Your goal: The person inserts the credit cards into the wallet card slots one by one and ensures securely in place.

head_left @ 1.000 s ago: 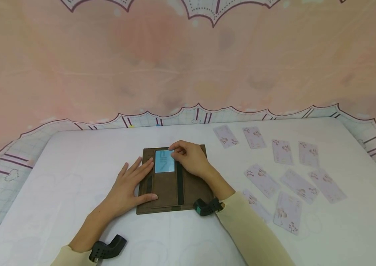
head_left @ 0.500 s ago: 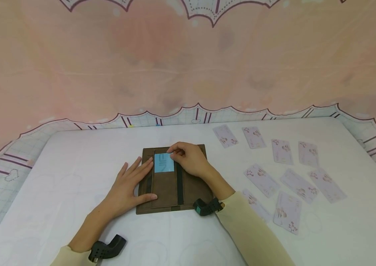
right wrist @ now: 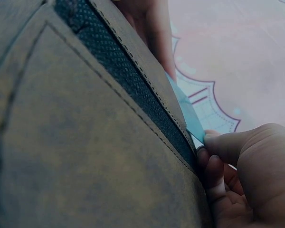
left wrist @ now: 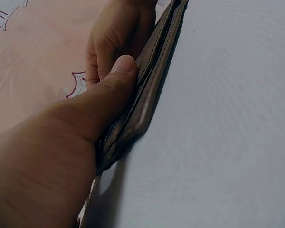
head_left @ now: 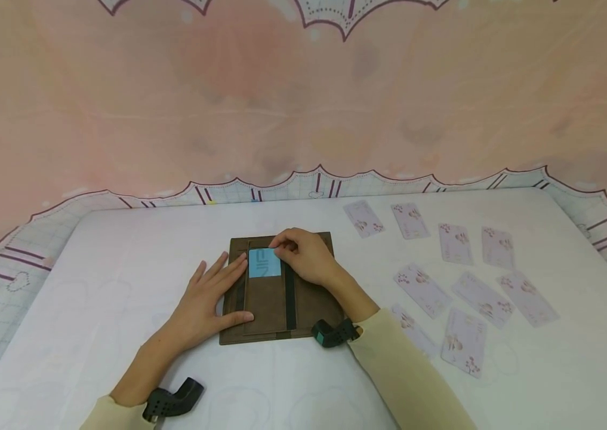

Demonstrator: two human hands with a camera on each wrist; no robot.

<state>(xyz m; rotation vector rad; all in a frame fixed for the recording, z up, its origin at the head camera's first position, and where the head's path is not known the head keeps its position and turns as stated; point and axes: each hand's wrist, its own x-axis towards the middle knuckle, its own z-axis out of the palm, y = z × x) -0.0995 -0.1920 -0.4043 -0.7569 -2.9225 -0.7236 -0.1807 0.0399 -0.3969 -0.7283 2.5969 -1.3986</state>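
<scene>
A brown leather wallet [head_left: 265, 307] lies unfolded on the white table, with dark fabric strips between its stitched panels. From a pocket in its left half sticks a light blue card [head_left: 264, 263], its lower part hidden in the leather. My right hand [head_left: 305, 255] pinches the card's upper right corner between thumb and fingers; the right wrist view shows the same blue card [right wrist: 186, 109] at the thumb tip. Spread flat, my left hand [head_left: 212, 304] rests on the wallet's left side, and its thumb lies over the leather edge in the left wrist view.
Several pale cards with reddish prints, such as one card [head_left: 464, 343] near my right sleeve, lie scattered on the right of the white table [head_left: 120, 269]. Black bands [head_left: 174, 399] sit on both wrists. A patterned cloth [head_left: 303, 119] hangs behind.
The blue card has slid slightly down into the wallet pocket, and less of it shows. My right hand has moved a little with it. My left hand stays in place.
</scene>
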